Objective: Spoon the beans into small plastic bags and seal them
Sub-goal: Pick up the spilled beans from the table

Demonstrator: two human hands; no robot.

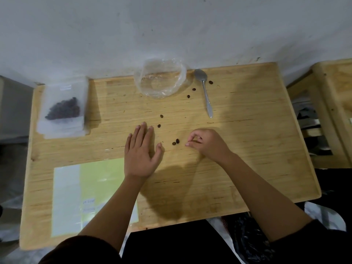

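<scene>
Several dark beans lie scattered on the wooden table (pixel 247 149); two of them (pixel 176 142) sit between my hands. My left hand (pixel 141 151) rests flat on the table, fingers spread, empty. My right hand (pixel 205 143) is curled with fingertips pinched together just right of the two beans; whether a bean is inside them I cannot tell. A metal spoon (pixel 204 90) lies at the back. Beside it sits a large clear plastic bag (pixel 162 79), open and looking empty. At the left, a small bag with beans (pixel 64 109) lies on a stack of bags.
Yellow-green and white sheets (pixel 91 191) lie at the table's front left. A second wooden piece of furniture (pixel 335 103) stands close on the right. A white wall (pixel 133 31) runs behind the table. Dark items lie on the floor beside my legs.
</scene>
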